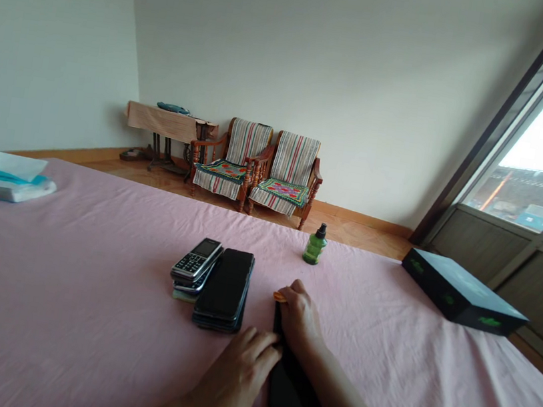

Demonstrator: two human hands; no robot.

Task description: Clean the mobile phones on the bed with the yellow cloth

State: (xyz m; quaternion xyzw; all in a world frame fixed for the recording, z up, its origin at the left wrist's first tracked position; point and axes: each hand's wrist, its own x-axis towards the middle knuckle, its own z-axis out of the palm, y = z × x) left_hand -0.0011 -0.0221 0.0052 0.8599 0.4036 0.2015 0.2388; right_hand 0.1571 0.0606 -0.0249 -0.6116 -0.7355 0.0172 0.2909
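Observation:
A black phone (293, 388) lies flat on the pink cloth in front of me, partly covered by both hands. My left hand (239, 377) grips it from the left, fingers on the far part of its side edge and thumb at its near end. At the phone's far end, my right hand (299, 312) is closed around a small orange cloth (280, 296), most of which the fingers hide. Just left of the hands is a stack of black smartphones (224, 284). Several keypad phones (197, 260) are piled against that stack.
A green spray bottle (315, 245) stands upright beyond my right hand. The black box (461, 291) lies at the right edge of the bed-like surface (84, 312), and a tissue pack (1, 182) at the far left. Two wooden chairs (284, 188) stand by the wall.

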